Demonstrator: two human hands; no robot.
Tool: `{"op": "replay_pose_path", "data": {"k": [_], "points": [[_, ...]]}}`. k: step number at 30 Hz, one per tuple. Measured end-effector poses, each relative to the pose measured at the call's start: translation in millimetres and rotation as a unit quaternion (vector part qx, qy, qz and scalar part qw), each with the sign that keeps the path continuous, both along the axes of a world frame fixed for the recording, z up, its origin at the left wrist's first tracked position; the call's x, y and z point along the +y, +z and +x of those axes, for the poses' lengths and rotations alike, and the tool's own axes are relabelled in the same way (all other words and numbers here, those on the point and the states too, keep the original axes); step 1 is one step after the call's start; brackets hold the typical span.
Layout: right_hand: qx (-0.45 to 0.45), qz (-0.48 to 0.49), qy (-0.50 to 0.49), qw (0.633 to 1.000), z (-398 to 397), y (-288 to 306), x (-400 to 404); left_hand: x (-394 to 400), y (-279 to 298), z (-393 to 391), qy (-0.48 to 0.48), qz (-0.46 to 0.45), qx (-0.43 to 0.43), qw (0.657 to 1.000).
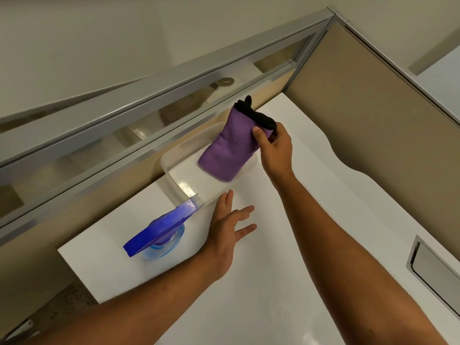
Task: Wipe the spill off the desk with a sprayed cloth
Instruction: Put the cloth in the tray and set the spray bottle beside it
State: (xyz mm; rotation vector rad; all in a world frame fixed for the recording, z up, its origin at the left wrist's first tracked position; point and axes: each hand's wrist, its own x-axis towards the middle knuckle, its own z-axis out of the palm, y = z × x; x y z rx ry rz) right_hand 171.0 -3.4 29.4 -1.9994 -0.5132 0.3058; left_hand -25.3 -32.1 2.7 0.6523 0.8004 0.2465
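Head view: right hand [273,148] pinches the purple cloth [229,145] by its black-edged end, the cloth hanging over the clear tray [171,175] just left of that hand. Left hand [229,230] hovers spread over the desk [286,282], the spray bottle [161,232] just to its left.

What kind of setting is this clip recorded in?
Most likely an office cubicle: a white desk enclosed by fabric partition panels with aluminium framing, plus a metal cable hatch set into the desktop.
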Motion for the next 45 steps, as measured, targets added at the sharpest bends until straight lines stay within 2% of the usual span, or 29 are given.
{"op": "replay_pose_path", "data": {"k": [2,6,10,13,16,18,21,24,26,29,32,34,35,38,40,43,45], "points": [[0.015,0.006,-0.012,1.0,2.7,-5.5,-2.1,0.2,-2.1,0.5,-0.002,0.0,0.001,1.0],[0.158,0.076,-0.025,0.984,6.7,-11.2,1.3,0.1,-3.0,2.4,0.003,0.004,0.004,1.0],[0.261,0.113,-0.059,0.957,5.6,-9.7,10.1,-1.3,-1.6,1.1,-0.002,0.034,0.012,0.999],[0.329,0.107,-0.073,0.935,3.2,-4.6,11.7,0.4,1.4,-6.9,-0.02,0.057,0.021,0.998],[0.351,0.074,-0.066,0.931,3.2,1.7,6.0,1.4,4.3,-19.2,-0.041,0.077,0.027,0.996],[0.309,0.028,-0.086,0.947,-2.8,5.6,-1.0,2.0,5.9,-29.5,-0.052,0.09,0.022,0.994],[0.176,-0.03,-0.115,0.977,-33.8,11.5,-21.1,3.4,6.4,-47.2,-0.089,0.124,0.023,0.988],[0.064,-0.018,-0.019,0.998,-81.1,14.4,-48.6,1.4,5.3,-72.7,-0.123,0.185,0.024,0.975],[0.056,-0.021,0.084,0.995,-110.4,14.7,-65.0,-1.5,4.0,-96.1,-0.144,0.234,0.019,0.961],[0.071,-0.048,0.227,0.97,-140.6,10.7,-80.8,-5.4,3.3,-136.7,-0.156,0.267,0.011,0.951],[0.062,-0.063,0.332,0.939,-158.8,12.4,-78.1,-7.0,1.5,-175.7,-0.115,0.267,0.025,0.956],[0.053,-0.062,0.38,0.921,-167.2,17.9,-69.7,-8.6,4.0,-196.6,-0.058,0.316,0.059,0.945],[0.054,-0.064,0.397,0.914,-171.3,22.0,-64.6,-8.1,5.5,-204.2,-0.023,0.363,0.085,0.928],[0.058,-0.062,0.426,0.901,-181.5,33.2,-51.6,0.4,6.3,-209.5,0.045,0.513,0.158,0.842],[0.062,-0.042,0.43,0.9,-184.4,35.3,-45.8,14.7,0.8,-202.6,0.043,0.551,0.185,0.813],[0.063,-0.016,0.429,0.901,-188.0,38.1,-40.6,39.6,0.9,-190.8,-0.024,0.518,0.178,0.836],[0.061,-0.005,0.422,0.904,-194.1,40.6,-41.6,52.3,-0.7,-186.8,-0.047,0.517,0.168,0.838]]}}
